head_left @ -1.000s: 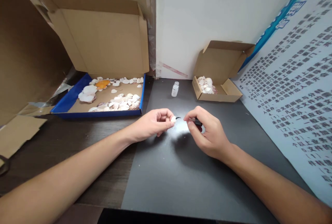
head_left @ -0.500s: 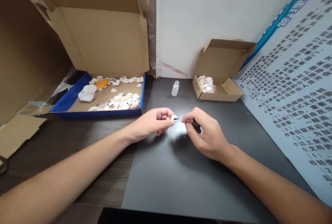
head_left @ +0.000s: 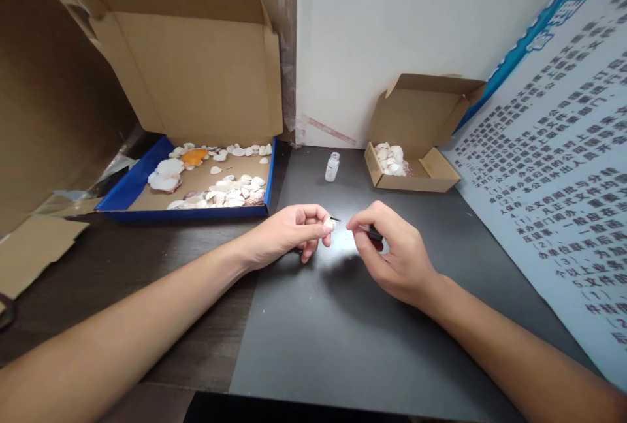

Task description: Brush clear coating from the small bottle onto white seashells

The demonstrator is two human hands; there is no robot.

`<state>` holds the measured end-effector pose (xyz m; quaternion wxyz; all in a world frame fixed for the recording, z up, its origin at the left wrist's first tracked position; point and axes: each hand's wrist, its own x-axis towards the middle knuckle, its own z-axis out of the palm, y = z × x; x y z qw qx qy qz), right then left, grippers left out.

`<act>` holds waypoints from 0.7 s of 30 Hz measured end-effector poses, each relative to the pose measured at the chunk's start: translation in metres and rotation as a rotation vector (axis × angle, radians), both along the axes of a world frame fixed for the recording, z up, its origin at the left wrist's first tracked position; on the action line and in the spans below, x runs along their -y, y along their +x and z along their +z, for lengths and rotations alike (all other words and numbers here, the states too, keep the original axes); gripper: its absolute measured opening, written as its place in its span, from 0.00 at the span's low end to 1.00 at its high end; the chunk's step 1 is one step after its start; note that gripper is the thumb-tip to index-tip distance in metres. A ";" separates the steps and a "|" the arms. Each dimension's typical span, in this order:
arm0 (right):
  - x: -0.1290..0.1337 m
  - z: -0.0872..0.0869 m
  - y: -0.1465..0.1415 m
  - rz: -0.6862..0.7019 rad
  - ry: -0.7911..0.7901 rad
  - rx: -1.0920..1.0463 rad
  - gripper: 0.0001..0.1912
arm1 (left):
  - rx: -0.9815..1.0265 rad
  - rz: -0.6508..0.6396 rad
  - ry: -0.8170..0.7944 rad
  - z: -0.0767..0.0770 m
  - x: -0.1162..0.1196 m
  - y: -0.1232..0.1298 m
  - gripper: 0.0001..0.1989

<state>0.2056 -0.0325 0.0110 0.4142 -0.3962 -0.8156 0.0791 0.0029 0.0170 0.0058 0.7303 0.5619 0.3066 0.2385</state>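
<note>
Between the thumb and fingers of my left hand (head_left: 298, 230) is a small white seashell (head_left: 330, 224), its ribbed edge facing right. My right hand (head_left: 389, 247) is closed in a pinch on a thin brush (head_left: 375, 235) with a dark handle. The brush's dark tip reaches the upper part of the shell; whether it touches, I cannot tell. Most of the handle is hidden by my fingers. Beyond both hands, a small clear glass bottle (head_left: 332, 167) without a cap stands upright on the dark grey mat (head_left: 304, 331).
At the left, an open blue-edged cardboard box (head_left: 196, 215) holds many white shells and an orange one (head_left: 194, 157). A smaller cardboard box (head_left: 416, 183) with white shells stands at the back right. A white wall (head_left: 392, 18) rises behind, and a printed poster (head_left: 553, 168) leans along the right.
The shell has been turned slightly in my left hand, showing more of its ribbed face. My right hand has shifted a little to the right, and the brush tip sits higher on the shell.
</note>
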 end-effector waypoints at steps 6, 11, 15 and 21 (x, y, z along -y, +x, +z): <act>0.000 -0.001 0.000 -0.020 -0.017 -0.009 0.08 | -0.012 0.020 0.003 -0.002 -0.001 -0.001 0.11; 0.001 -0.001 0.000 -0.058 -0.068 0.036 0.08 | -0.018 0.016 0.016 -0.002 -0.001 -0.001 0.11; 0.002 0.000 -0.001 0.009 -0.046 0.009 0.08 | -0.022 0.006 0.027 -0.002 -0.001 -0.001 0.11; 0.001 0.001 0.001 -0.021 -0.085 0.050 0.08 | -0.033 0.006 0.048 -0.002 -0.001 -0.001 0.12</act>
